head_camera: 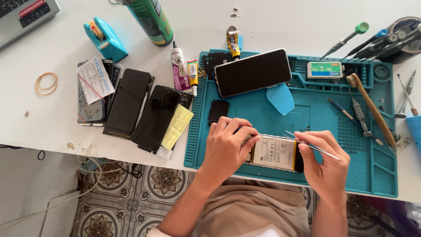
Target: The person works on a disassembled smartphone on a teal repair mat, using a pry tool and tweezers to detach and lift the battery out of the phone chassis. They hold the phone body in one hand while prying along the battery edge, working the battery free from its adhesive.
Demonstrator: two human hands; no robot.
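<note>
My left hand point(226, 142) has its fingers curled tight on the left end of the opened phone point(275, 152). My right hand point(322, 156) pinches metal tweezers point(313, 146) over its battery. The phone rests at the near edge of the teal repair mat point(377, 175) on the white counter point(57, 52).

One head-worn camera looks steeply down, near, over the teal work mat point(377, 175) and table edge.
</note>
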